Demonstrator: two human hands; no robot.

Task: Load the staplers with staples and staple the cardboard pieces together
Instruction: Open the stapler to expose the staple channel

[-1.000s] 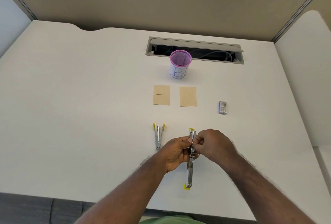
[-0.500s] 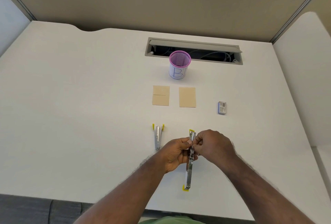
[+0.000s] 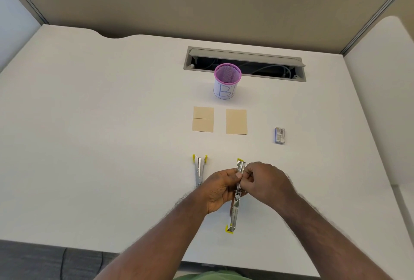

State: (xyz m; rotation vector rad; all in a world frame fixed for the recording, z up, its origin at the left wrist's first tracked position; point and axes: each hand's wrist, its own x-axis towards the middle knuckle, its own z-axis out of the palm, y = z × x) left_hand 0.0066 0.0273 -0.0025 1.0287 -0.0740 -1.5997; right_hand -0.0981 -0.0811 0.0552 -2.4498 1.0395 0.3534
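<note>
Fingers of both hands curl round the opened stapler (image 3: 235, 208) near the desk's front edge: the left hand (image 3: 218, 191) grips its middle from the left with the thumb on top, and the right hand (image 3: 265, 182) pinches the same stretch from the right. What the right fingertips hold against the metal is too small to tell.

Taking that opened stapler as the landmark, the white desk (image 3: 100, 145) lies under and all around it. At the desk's far side, beyond the stapler, runs a grey cable slot (image 3: 245, 63) with its flap raised. A pink mesh cup (image 3: 227, 81), wrapped in white paper with blue lettering, stands just in front of the slot, straight beyond the stapler. Between cup and stapler lie two flat cardboard pieces: the left cardboard (image 3: 203, 119), marked with a line across it, and the right cardboard (image 3: 236, 121), plain, set apart from each other. The stapler itself is swung out into one long metal strip with yellow tips, running toward and away from the person. To its left, apart from it, lies a second stapler (image 3: 199, 171) with yellow ends. Beyond and to its right sits a small staple box (image 3: 279, 135).
</note>
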